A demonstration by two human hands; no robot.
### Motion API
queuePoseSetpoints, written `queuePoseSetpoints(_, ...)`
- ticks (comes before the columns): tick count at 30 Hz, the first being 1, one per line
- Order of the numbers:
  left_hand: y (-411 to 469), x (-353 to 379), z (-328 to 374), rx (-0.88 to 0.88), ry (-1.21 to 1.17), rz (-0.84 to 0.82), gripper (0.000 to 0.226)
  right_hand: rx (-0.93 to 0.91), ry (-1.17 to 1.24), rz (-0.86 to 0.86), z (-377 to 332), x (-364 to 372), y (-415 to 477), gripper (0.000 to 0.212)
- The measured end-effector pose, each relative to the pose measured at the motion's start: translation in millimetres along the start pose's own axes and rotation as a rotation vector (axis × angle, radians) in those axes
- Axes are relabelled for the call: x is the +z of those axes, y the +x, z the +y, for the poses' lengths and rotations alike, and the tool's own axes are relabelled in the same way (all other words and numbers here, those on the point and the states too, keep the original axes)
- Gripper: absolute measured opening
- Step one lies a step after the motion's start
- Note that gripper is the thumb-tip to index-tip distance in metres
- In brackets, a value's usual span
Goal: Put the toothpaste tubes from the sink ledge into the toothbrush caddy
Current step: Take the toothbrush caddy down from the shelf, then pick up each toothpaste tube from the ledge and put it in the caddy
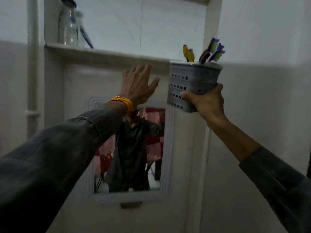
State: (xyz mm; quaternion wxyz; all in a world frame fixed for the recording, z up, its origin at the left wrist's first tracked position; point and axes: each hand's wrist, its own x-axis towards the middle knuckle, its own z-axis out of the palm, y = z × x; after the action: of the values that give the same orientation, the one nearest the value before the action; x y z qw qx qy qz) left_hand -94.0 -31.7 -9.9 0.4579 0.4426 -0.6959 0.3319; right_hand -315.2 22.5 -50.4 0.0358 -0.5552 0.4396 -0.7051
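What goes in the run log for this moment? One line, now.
right hand: holding grey perforated plastic caddy | left hand: open, at white shelf | toothpaste tubes: unseen

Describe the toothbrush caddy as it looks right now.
The toothbrush caddy is a grey, plastic-looking tub with rows of round holes in its walls. It is roughly upright, held up at the shelf edge by the right hand gripping its lower part. Toothbrush ends, yellow and purple, stick out of the top.
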Motion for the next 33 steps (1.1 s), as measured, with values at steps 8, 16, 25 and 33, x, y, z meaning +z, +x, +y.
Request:
queuePoseSetpoints(8,-241.5,44.5,-4.4,-0.139,-0.096,-0.232,0.051,0.357,-0.038,-0.252,179.5,14.8,-213.9,0.096)
queuePoseSetpoints(16,-500.1,82.5,-32.5,-0.534,-0.157,-0.837,0.049,0.731,-0.143,-0.356,286.4,8.5,-417.2,0.122)
queuePoseSetpoints(25,-631.5,112.5,-64.6,-0.446,-0.004,-1.408,0.052,0.849,-0.171,-0.283,330.7,29.9,-501.2,0.132)
queuePoseSetpoints(33,-639.9,135.4,-83.1,-0.302,-0.015,-1.436,0.042,0.802,-0.155,-0.147,336.1,44.3,-515.5,0.119)
